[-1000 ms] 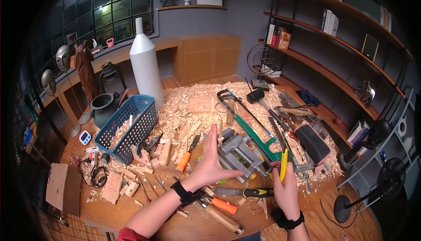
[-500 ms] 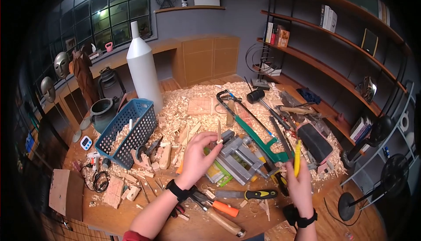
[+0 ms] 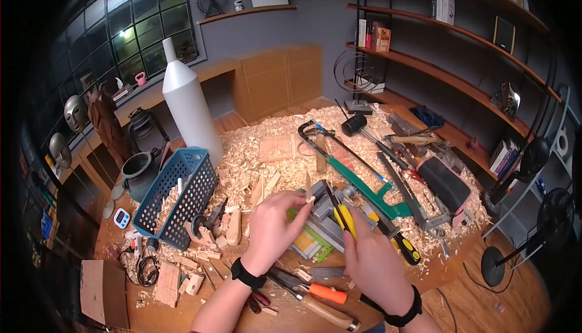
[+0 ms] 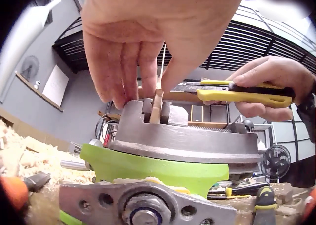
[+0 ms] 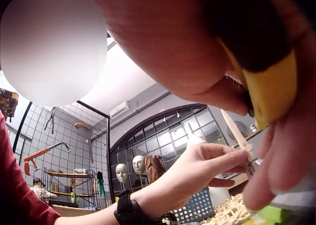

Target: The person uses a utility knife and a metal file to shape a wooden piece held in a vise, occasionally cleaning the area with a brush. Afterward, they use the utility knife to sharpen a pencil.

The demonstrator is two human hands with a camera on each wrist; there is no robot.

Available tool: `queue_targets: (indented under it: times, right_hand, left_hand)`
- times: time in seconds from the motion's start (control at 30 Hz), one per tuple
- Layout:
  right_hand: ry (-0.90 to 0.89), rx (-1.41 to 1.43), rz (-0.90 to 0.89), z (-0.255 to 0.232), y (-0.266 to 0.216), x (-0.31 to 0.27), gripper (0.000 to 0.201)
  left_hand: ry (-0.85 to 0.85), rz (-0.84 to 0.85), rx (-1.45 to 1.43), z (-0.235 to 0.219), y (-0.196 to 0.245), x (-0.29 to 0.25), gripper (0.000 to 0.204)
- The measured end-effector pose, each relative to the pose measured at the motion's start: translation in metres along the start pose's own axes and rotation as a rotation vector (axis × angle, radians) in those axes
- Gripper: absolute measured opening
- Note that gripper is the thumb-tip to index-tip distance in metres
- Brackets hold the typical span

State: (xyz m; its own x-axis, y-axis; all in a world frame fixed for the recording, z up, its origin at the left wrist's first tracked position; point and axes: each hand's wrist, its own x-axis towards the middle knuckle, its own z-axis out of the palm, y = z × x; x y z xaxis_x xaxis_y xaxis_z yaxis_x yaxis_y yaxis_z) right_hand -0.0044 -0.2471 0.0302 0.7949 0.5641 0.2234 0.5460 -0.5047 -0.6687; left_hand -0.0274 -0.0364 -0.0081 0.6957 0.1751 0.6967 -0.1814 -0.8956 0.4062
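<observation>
A slim, pointed wooden stick [image 3: 308, 188] stands upright in the jaws of a grey bench vise [image 4: 182, 142] with a green base. My left hand [image 3: 276, 227] pinches the stick low down between thumb and fingers, just above the vise. In my right hand [image 3: 377, 260] I grip a yellow and black utility knife [image 3: 347, 219], its blade out and pointing toward the stick. The left wrist view shows the knife level, its tip close to the left thumb. The right wrist view shows the stick's tip [image 5: 230, 120] rising above the left fingers.
A green hacksaw [image 3: 364, 182] and a black mallet [image 3: 354, 125] lie on wood shavings behind the vise. A blue basket [image 3: 182, 202] stands at the left. Chisels with orange [image 3: 328, 293] and wooden handles [image 3: 330, 312] lie in front, between the forearms.
My left hand, spread beside the vise a second ago, has closed its fingers on the wooden stick. My right hand has brought the knife left, over the vise.
</observation>
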Motion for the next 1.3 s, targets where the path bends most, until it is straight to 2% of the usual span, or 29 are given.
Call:
queue_targets:
  times: [0.07,0.1,0.3,0.4,0.83,0.9,0.97,1.3]
  right_hand:
    - [0.016,-0.131,-0.008,0.007,-0.008,0.004,0.046]
    - [0.028,-0.151,-0.080,0.010,-0.007,0.006,0.052]
    - [-0.002,-0.223,-0.061,0.018,-0.015,0.008,0.059]
    - [-0.012,-0.187,-0.040,0.019,-0.018,0.005,0.060]
    - [-0.058,-0.237,-0.061,0.014,-0.014,-0.006,0.062]
    - [-0.056,-0.296,-0.143,0.014,-0.011,-0.007,0.077]
    - [-0.063,-0.297,-0.138,0.012,-0.011,-0.007,0.077]
    - [-0.117,-0.310,-0.094,0.011,-0.018,-0.007,0.080]
  left_hand:
    - [-0.015,-0.069,-0.041,-0.001,0.005,0.000,0.014]
    - [-0.016,-0.073,-0.043,-0.003,0.006,0.000,0.014]
    - [0.021,-0.051,-0.094,0.004,0.002,-0.001,0.013]
    - [-0.004,-0.092,-0.123,0.003,0.006,-0.001,0.013]
    - [-0.025,-0.025,0.014,-0.004,0.021,-0.007,0.015]
    - [-0.028,-0.025,0.016,-0.007,0.023,-0.008,0.016]
    - [-0.099,-0.076,0.031,-0.010,0.025,-0.007,0.013]
    - [-0.110,-0.079,0.004,-0.012,0.025,-0.006,0.011]
